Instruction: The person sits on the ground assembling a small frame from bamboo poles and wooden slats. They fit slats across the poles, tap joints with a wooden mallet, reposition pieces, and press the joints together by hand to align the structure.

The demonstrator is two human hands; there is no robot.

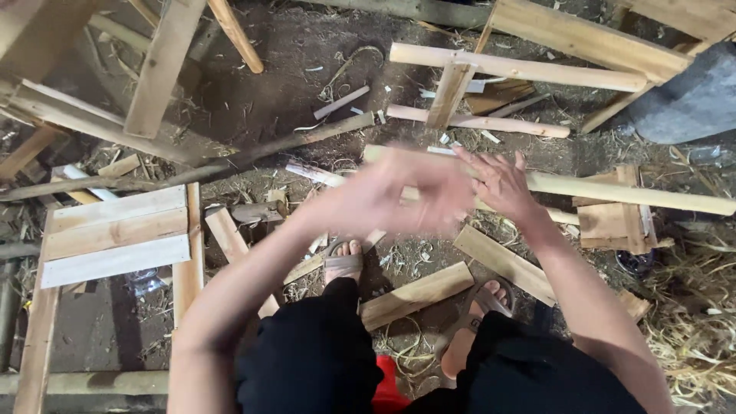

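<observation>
Wood crowds the dirt floor [307, 46] on nearly every side: a slatted panel [115, 234] lies at the left edge, a ladder-like frame [491, 77] of pale battens fills the upper right, and a grey sack [694, 100] sits at the right edge above a heap of straw [690, 322]. The only bare ground is a patch of dark soil at top centre and a narrow strip just in front of the person's sandalled feet [343, 261]. There, short boards [414, 294] lie loose beside the toes. A long pale pole [636, 195] runs across the middle, from behind the hands out to the right edge, passing a small wooden block [613, 218]. The left hand [399, 195] is raised over the near end of that pole and is blurred, so whether it is spread or curled cannot be told; nothing can be made out in it. The right hand [502, 184] is beside it, fingers spread and empty, palm down above the pole, and contact with the wood cannot be confirmed. The two hands are close together, nearly touching.
</observation>
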